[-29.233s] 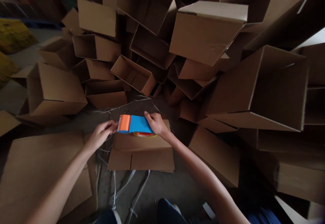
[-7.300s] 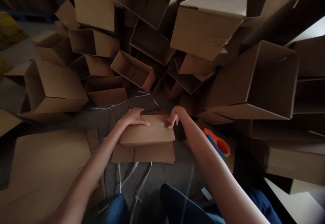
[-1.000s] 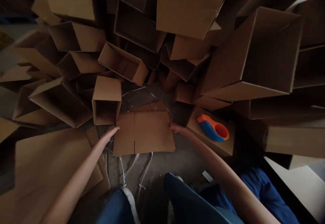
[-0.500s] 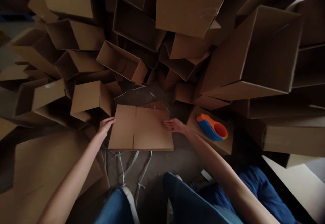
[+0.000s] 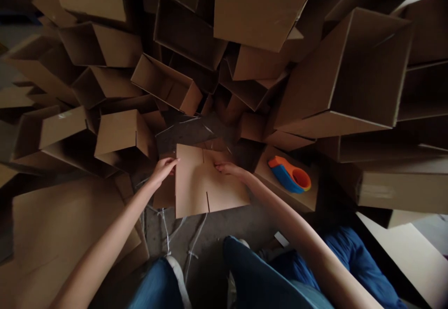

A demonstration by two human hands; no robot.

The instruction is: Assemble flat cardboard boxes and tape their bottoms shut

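A flattened cardboard box (image 5: 194,183), with slots cut at its top and bottom edges, is raised and tilted at its left side. My left hand (image 5: 164,171) pinches that left edge between thumb and fingers. On the box's upper face, right of the middle, lies my right hand (image 5: 228,168), its fingers bent in against the cardboard; the fingertips are partly hidden. Below the raised side another flat cardboard piece (image 5: 164,193) shows. An orange and blue tape dispenser (image 5: 290,174) sits on a closed carton (image 5: 265,163) to the right of my right hand.
Open cardboard boxes (image 5: 167,85) are heaped all around the far side. A large open box (image 5: 315,80) leans at the right. White strapping strips (image 5: 196,239) lie on the floor before my feet. Blue cloth (image 5: 357,262) and a large flat carton (image 5: 63,225) flank my legs.
My left hand has moved right, lifting and folding the left edge of the flattened box off the piece below. My right hand has shifted slightly left, and its fingers are now bent.
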